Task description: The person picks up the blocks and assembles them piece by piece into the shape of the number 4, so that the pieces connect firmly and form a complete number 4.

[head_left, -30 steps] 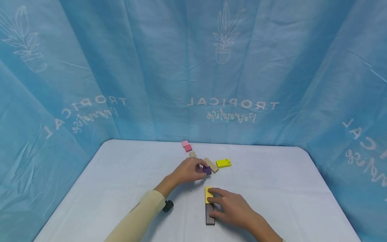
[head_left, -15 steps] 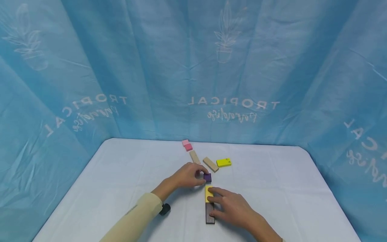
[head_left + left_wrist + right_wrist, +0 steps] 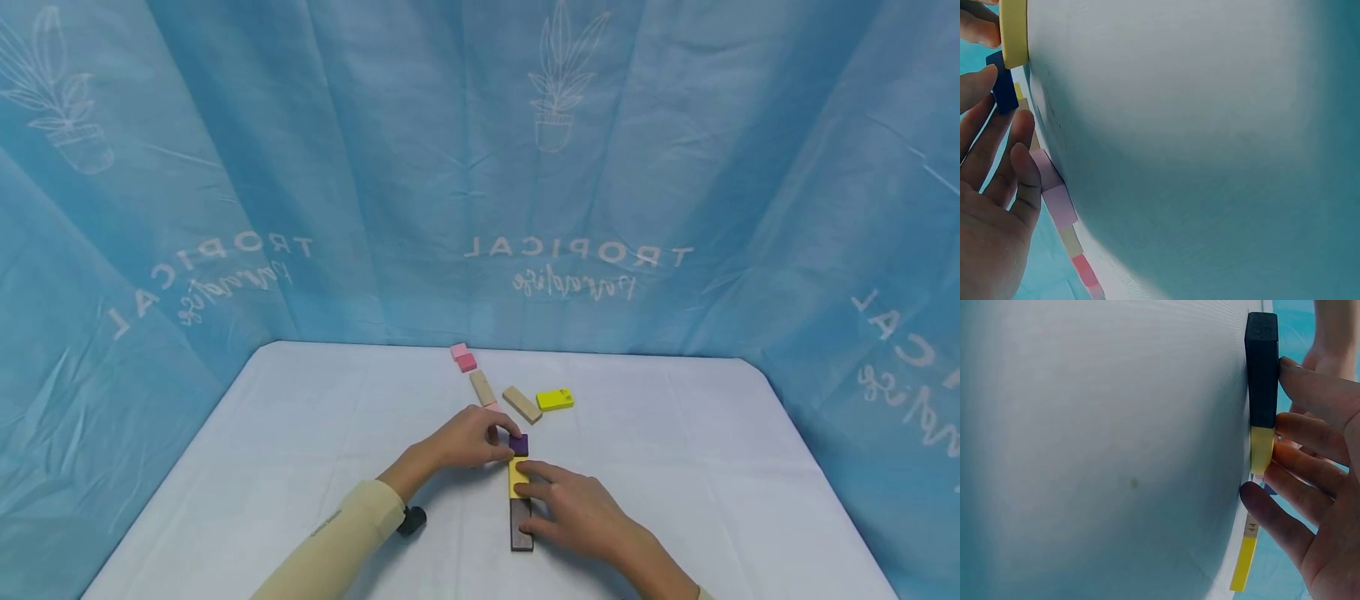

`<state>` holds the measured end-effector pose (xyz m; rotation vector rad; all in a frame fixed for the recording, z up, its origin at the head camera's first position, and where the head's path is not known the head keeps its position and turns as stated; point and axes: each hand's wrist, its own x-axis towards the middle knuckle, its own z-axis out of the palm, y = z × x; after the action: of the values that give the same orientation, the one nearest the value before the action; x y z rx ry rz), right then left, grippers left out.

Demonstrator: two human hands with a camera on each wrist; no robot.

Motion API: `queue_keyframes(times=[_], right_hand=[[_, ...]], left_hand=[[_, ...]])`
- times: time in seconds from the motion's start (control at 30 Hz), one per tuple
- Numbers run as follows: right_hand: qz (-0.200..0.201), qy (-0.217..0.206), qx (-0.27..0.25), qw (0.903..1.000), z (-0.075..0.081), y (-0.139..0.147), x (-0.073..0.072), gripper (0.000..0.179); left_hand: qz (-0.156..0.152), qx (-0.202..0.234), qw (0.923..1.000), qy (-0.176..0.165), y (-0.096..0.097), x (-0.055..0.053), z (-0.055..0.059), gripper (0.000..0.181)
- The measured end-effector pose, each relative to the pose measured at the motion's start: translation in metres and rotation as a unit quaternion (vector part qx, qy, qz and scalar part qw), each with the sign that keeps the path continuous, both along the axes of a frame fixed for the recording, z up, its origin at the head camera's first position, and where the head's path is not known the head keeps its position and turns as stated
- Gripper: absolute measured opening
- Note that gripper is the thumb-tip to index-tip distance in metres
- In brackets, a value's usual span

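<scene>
Thumb and fingertips of my left hand (image 3: 465, 437) pinch a small purple block (image 3: 521, 447), which looks dark blue (image 3: 1002, 84) in the left wrist view. It stands at the far end of a pale yellow block (image 3: 513, 478), in line with it. A dark grey-brown block (image 3: 521, 537) continues that row towards me, its end against the yellow one. My right hand (image 3: 579, 510) rests on the row: fairly straight fingers touch the yellow block, and the thumb touches the dark block (image 3: 1262, 375).
Beyond the hands lie two plain wooden blocks (image 3: 522, 405), a bright yellow block (image 3: 555, 400) and pink blocks (image 3: 467, 362). One pale pink piece is partly hidden behind my left hand. The white table (image 3: 667, 450) ends at a blue curtain (image 3: 375, 208).
My left hand has brought the purple block nearer to me, from beside the wooden block to the yellow block's far end. The right hand has stayed in place.
</scene>
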<state>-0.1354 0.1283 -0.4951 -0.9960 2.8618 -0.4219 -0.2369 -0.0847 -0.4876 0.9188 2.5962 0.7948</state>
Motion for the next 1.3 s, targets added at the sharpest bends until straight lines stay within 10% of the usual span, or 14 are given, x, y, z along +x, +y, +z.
queue_keyframes(times=[1.0, 1.3], right_hand=[[-0.006, -0.003, 0.001, 1.0000, -0.0011, 0.0002, 0.0003, 0.047], [-0.002, -0.011, 0.004, 0.9999, -0.0004, 0.0001, 0.0003, 0.047]], left_hand=[[-0.027, -0.052, 0.9976, 0.037, 0.0013, -0.0018, -0.0018, 0.020], [0.034, 0.017, 0.9977, 0.055, -0.0015, -0.0007, 0.0039, 0.028]])
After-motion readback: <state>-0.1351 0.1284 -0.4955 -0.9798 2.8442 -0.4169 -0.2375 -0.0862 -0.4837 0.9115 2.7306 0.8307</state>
